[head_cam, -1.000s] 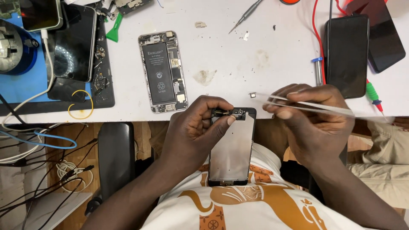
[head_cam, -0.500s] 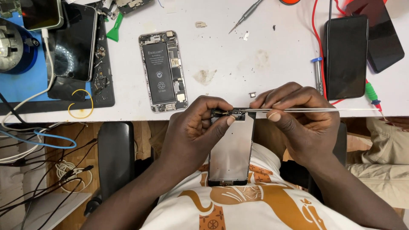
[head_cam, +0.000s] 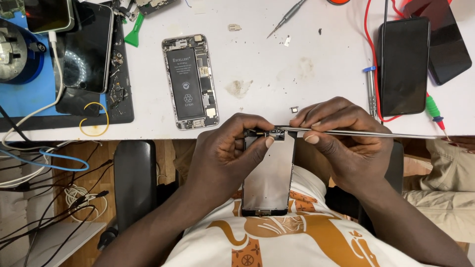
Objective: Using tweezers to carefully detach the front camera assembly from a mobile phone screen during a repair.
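So the thing being worked on is a detached phone screen panel (head_cam: 268,173), held over the lap just off the near edge of the white surface (head_cam: 277,74), back side up, with its shiny metal shield plate facing the camera. The left hand (head_cam: 222,158) pinches its top left corner, thumb pressed on the little black component cluster (head_cam: 269,132) at the top edge. The right hand (head_cam: 346,143) is closed around a pair of long thin tweezers (head_cam: 366,133), whose tips meet that same cluster.

Handling-wise, I'd guess this panel is really light and thin, stiff enough to hold from one end but glass on the other face, so it probably cracks if you flex or twist it. Best grip looks like exactly what's happening: by the edges and corner frame, not squeezing the middle of the plate. The flex ribbons up top are soft and likely tear easily, so I wouldn't tug there. The plate looks slick too.

Farther away on the surface lies the opened phone body (head_cam: 190,81) with its black battery showing. A black phone (head_cam: 403,64) sits far right, with a screwdriver (head_cam: 371,91) just left of it, and another dark phone (head_cam: 88,47) rests on a mat far left.
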